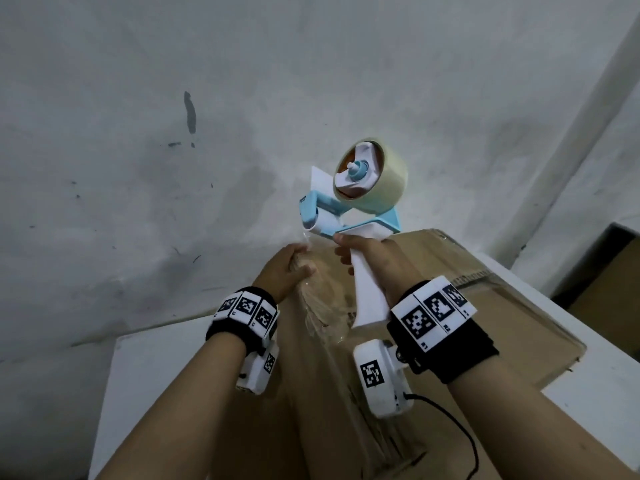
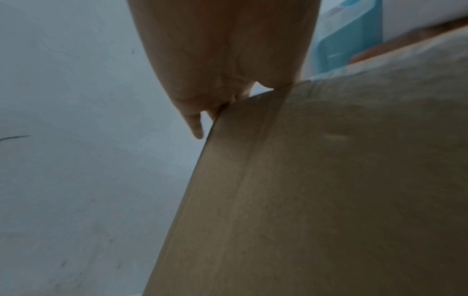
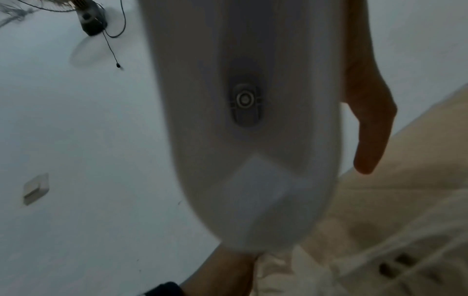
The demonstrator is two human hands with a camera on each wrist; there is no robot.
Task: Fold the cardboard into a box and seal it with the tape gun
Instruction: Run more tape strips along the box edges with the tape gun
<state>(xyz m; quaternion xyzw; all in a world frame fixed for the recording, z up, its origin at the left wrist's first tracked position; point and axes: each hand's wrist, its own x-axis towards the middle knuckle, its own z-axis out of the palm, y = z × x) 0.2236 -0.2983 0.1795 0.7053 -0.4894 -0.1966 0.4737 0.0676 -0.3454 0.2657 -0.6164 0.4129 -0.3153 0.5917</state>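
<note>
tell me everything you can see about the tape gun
The tape gun has a light blue plastic frame, a white handle and a white roller at its front. A roll of clear, yellowish tape sits on a blue and white hub. It is held tilted, above the far edge of the cardboard box. The right hand grips the handle; clear tape runs from the roller to the left hand.

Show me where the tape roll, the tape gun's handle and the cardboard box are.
tape roll (image 1: 384,183): head view, on the roll's outer band.
tape gun handle (image 1: 367,289): head view, on the white grip below the right hand's fingers.
cardboard box (image 1: 460,327): head view, on its brown top panel.
</note>
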